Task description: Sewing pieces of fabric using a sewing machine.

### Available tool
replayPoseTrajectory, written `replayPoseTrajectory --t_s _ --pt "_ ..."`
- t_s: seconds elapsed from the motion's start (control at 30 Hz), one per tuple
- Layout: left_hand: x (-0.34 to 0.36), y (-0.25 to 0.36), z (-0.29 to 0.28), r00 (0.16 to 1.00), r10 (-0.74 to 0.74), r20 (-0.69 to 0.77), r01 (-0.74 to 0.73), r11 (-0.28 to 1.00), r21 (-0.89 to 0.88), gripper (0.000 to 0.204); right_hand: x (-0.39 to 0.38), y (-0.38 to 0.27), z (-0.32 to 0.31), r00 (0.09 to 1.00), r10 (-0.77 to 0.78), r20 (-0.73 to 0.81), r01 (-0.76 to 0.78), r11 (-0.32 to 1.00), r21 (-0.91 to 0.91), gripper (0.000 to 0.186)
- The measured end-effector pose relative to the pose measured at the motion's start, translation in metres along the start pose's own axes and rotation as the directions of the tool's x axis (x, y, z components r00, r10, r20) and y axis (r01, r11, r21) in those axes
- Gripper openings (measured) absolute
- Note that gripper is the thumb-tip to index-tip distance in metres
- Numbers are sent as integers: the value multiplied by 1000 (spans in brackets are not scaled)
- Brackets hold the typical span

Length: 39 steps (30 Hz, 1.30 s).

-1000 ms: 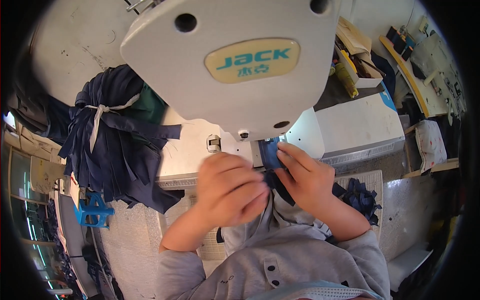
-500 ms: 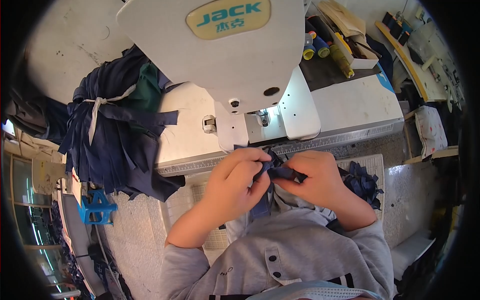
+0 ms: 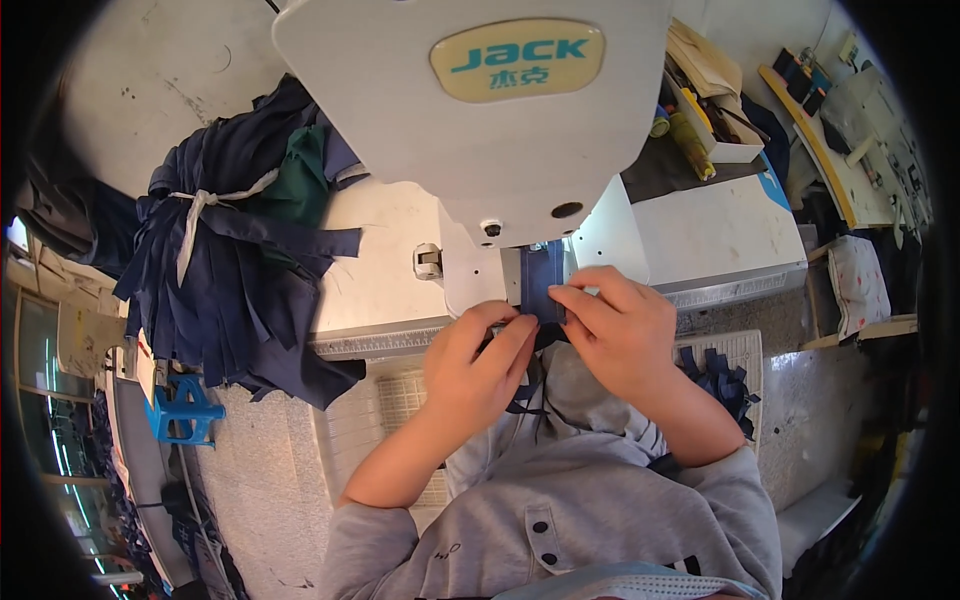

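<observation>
A navy cloth strip (image 3: pixel 541 282) lies at twelve o'clock, under a white sewing machine head (image 3: pixel 510 165). The left hand (image 3: pixel 477 358) pinches its near end at seven, the right hand (image 3: pixel 622 330) its edge at four. It seems light, limp, best held by both edges.

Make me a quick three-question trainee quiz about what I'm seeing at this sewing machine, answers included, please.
1. What colour is the tie around the navy cloth bundle?
2. True or false: the left hand is resting on that bundle.
3. Where in the picture is the stool? A) left B) centre C) right

Key:
1. White.
2. False: it and the right hand are at the navy strip under the machine head.
3. A.
</observation>
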<state>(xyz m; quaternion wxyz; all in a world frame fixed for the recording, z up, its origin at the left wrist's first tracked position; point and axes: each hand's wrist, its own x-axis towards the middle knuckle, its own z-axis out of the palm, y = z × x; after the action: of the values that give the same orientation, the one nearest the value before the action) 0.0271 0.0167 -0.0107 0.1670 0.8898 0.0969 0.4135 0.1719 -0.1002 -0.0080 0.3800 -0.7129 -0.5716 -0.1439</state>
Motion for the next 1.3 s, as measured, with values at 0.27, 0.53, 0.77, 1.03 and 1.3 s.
replayPoseTrajectory --t_s 0.27,0.53,0.77,1.03,1.3 --pt "4 -3 10 999 -6 40 3 996 86 28 6 4 -10 986 -69 153 91 987 -136 41" --pt "3 1 13 996 -87 -2 87 990 108 25 2 4 -5 992 -72 99 84 989 -119 34" --pt "6 1 13 998 -70 1 69 987 142 25 -4 2 -1 998 -56 9 56 990 -130 30" --pt "4 -7 18 999 -22 -39 27 989 147 29 -5 5 2 999 -53 -6 52 993 -104 30" --pt "7 2 12 996 -91 13 89 986 138 26 -5 4 1 998 -52 -24 50 994 -98 29"
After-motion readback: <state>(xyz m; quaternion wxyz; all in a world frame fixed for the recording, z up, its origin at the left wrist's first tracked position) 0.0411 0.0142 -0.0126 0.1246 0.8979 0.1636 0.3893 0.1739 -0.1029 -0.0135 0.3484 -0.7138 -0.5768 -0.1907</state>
